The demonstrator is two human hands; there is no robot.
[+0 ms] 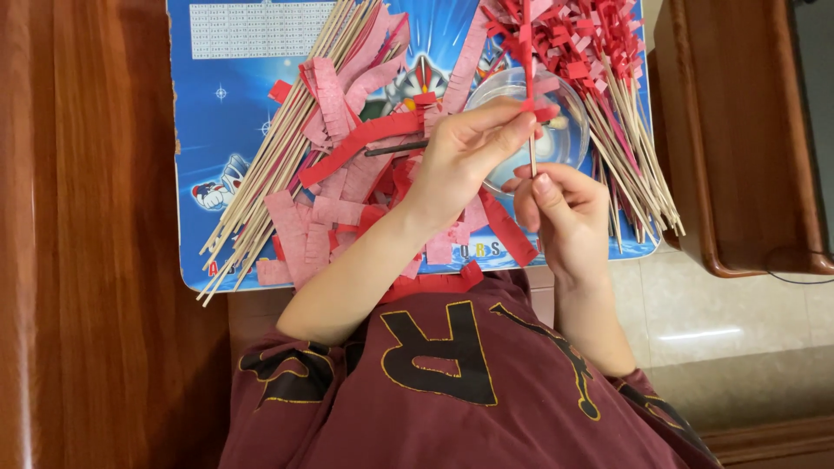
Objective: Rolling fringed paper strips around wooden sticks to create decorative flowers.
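The left hand (465, 152) pinches a red fringed paper strip (527, 39) against a thin wooden stick (532, 148), its fingers pressed together on the paper near the stick's upper part. The right hand (565, 213) clamps the lower end of the same stick between thumb and fingertips, holding it upright over the middle of the surface (208, 130) — a small blue printed board. The stick in work seems partly wrapped: red fringe shows above the left fingers, bare wood below them.

Judging from how things lie, the work looks well under way but far from over. At the far right corner lies a heap of finished sticks (608, 69) with red fringe already on them, fanned out towards the right edge; they overlap too much to count, though there are clearly dozens. Along the left side a bundle of bare sticks (269, 174) runs diagonally from the far edge to the near left corner, again dozens and too crowded to number.

Between the two piles sits loose fringed paper (330, 191) in pink and red — many strips, tangled. One clear round bowl (547, 139) stands behind the hands, and one dark pencil-like rod (395, 149) lies among the strips.
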